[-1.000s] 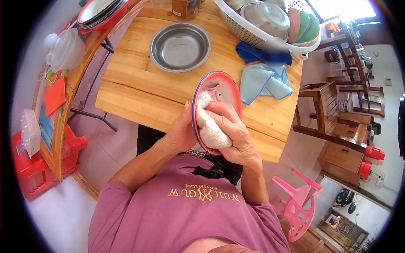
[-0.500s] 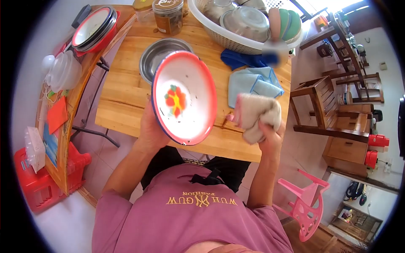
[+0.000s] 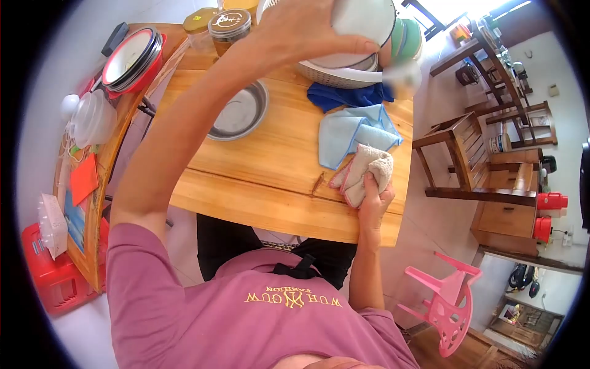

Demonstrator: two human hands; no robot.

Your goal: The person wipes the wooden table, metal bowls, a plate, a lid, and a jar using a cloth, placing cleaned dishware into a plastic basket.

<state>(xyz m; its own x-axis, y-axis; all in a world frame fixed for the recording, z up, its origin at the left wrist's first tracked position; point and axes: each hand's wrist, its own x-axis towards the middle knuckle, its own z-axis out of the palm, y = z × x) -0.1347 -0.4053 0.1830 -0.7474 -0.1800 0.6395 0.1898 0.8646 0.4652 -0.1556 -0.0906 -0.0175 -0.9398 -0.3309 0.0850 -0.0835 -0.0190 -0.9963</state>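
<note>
Bowl (image 3: 372, 27) perhaps touches the basket (image 3: 338, 75) on the wooden table (image 3: 258, 178), chair (image 3: 474, 150) nearby.

I reach my left arm far across the tabletop (image 3: 264, 178), my left fingers (image 3: 356, 45) holding a white bowl (image 3: 367, 21) at the white basket (image 3: 344, 77); I cannot tell whether the two touch. My right fingers (image 3: 371, 184) pinch a bunched cream cloth (image 3: 372, 161) over the near right part, just beside a light-blue cloth (image 3: 350, 134). Beyond that lies a dark blue cloth (image 3: 347, 96), close to the basket. My left forearm partly hides a metal bowl (image 3: 241, 115); lidded jars (image 3: 230, 23) stand at the far left.
</note>
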